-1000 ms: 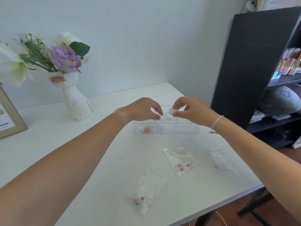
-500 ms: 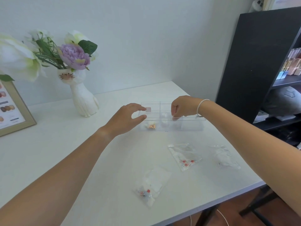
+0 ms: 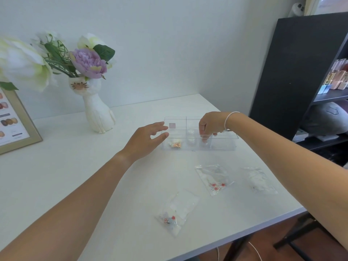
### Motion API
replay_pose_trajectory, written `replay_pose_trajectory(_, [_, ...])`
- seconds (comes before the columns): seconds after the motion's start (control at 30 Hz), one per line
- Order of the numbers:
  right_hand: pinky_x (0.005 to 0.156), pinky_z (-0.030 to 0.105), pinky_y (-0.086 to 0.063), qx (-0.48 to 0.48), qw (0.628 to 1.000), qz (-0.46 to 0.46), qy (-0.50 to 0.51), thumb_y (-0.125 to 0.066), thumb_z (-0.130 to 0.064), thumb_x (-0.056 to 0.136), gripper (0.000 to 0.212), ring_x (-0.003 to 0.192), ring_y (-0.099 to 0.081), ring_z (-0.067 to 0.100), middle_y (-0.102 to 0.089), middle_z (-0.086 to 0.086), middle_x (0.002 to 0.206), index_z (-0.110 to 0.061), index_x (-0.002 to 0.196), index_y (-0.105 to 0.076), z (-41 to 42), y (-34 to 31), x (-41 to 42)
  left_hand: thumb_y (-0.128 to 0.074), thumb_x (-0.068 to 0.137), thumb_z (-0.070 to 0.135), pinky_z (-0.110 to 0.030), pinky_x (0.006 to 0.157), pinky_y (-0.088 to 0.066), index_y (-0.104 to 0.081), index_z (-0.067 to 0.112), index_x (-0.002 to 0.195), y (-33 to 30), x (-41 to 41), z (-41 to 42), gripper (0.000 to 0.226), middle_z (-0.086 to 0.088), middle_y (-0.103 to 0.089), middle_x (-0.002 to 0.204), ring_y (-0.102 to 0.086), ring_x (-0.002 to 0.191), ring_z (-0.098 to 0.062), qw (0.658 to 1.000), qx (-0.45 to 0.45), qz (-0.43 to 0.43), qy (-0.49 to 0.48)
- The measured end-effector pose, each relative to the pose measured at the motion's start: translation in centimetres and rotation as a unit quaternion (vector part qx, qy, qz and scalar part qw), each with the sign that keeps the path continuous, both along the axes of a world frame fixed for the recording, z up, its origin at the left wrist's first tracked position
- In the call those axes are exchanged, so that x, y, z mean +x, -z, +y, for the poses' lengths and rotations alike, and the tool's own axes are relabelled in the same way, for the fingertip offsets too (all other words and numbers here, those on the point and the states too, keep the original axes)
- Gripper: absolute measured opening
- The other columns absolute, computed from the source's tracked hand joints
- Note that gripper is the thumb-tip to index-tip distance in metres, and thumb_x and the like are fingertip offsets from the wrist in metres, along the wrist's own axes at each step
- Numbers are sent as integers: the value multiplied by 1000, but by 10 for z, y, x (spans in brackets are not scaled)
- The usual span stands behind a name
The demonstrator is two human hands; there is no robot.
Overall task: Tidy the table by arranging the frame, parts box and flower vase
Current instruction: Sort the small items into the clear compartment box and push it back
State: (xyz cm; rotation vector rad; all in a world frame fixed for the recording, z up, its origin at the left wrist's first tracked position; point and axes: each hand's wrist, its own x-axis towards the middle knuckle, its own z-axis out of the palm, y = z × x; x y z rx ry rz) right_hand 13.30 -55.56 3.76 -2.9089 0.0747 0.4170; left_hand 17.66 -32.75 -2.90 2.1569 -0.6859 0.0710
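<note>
The clear parts box (image 3: 224,143) lies on the white table (image 3: 56,176), right of centre. My left hand (image 3: 146,141) hovers at the box's left end, fingers relaxed and apart, holding nothing. My right hand (image 3: 211,125) reaches down from above, its fingertips dipped into a middle compartment; whether they pinch anything is hidden. The white cat-shaped flower vase (image 3: 98,115) stands at the back left, with purple and white flowers. The gold-edged frame (image 3: 28,129) leans at the far left, partly cut off.
Three small clear bags with tiny pieces lie in front of the box: one (image 3: 177,211) near the front, one (image 3: 214,178) in the middle, one (image 3: 259,180) at the right. A black shelf unit (image 3: 293,72) stands close to the right of the table.
My right hand, which pinched a small white piece above the box, has dropped its fingers into the box. My left hand has opened and drawn back to the box's left end.
</note>
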Motion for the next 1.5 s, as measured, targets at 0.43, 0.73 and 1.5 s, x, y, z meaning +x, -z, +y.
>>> replay_pose_trajectory(0.43, [51, -3, -33, 193, 949, -250, -20, -65, -22, 81, 2, 53, -47, -18, -59, -20, 82, -23, 81, -65, -11, -3, -67, -58, 88, 33, -13, 74, -38, -65, 29, 110, -2, -10, 2, 24, 23, -54, 118, -55, 98, -10, 999, -21, -25, -12])
replay_pose_trajectory(0.73, [60, 4, -38, 156, 976, -146, -34, -67, -30, 79, 18, 65, -48, -22, -59, -19, 94, -27, 97, -65, -1, 32, -100, -63, 84, 25, -9, 67, -41, -65, 41, 84, -6, -62, 6, 17, 20, -62, 94, -57, 83, -5, 997, -35, -47, 52])
replay_pose_trajectory(1.5, [59, 22, -35, 158, 982, -103, -3, -67, -16, 77, 28, 63, -42, 9, -48, -6, 76, -23, 68, -42, -1, 43, -101, -76, 72, 34, -8, 70, -37, -59, 42, 82, -11, -110, 10, 22, 9, -54, 98, -49, 84, -5, 961, 183, 89, 189])
